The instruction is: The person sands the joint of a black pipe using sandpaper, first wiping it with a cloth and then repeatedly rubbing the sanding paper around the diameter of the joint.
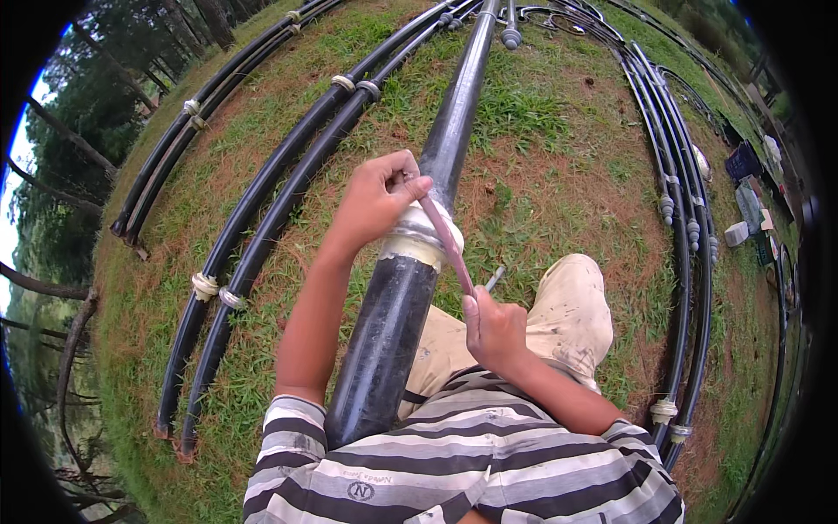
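A long black pipe (375, 349) runs from my lap away toward the far edge of the grass. Around it sits a pale, ridged collar (415, 243) with whitish filler on it. A reddish-brown strip of sandpaper (447, 243) is stretched slantwise over the collar's right side. My left hand (377, 199) pinches its far end, with whitish dust on the fingers. Closed on the near end is my right hand (497, 330), thumb uppermost, just right of the pipe. A short grey stick-like piece (495, 279) shows beyond that hand; its kind is unclear.
Two black pipes with pale collars (205, 286) lie on the grass to the left, with another pair (166, 157) farther out. Several more pipes (681, 288) run along the right. Beyond them are a dark crate (743, 162) and a white container (736, 233).
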A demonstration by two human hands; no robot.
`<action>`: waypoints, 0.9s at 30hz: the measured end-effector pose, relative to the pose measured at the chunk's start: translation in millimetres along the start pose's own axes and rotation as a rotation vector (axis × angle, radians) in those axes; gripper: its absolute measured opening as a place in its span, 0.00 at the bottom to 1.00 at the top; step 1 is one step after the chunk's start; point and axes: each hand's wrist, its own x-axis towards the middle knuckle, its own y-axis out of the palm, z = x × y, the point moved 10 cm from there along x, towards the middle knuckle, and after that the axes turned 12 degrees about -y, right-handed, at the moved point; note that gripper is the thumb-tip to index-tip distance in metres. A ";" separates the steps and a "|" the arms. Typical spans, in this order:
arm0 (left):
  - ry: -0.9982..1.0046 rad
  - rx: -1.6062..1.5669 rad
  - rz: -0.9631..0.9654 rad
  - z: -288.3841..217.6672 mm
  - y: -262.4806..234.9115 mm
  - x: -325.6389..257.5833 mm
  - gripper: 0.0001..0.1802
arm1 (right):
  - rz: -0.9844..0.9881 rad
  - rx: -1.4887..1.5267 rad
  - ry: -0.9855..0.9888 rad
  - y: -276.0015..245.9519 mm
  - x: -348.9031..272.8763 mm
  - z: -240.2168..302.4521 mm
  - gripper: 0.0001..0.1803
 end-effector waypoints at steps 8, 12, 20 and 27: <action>-0.004 -0.049 -0.030 13.5 -21.5 26.8 0.15 | -0.016 -0.045 0.009 1.4 32.1 -0.1 0.15; 0.266 0.108 0.003 -38.1 13.2 -15.0 0.13 | 0.039 -0.039 -0.038 13.1 -23.3 -7.9 0.12; 0.264 0.140 0.065 -36.4 17.2 -6.8 0.14 | 0.023 -0.060 -0.019 20.1 -17.5 -8.6 0.10; 0.039 0.053 -0.081 -2.2 -24.4 15.0 0.12 | -0.052 -0.035 -0.060 19.0 28.6 -0.3 0.10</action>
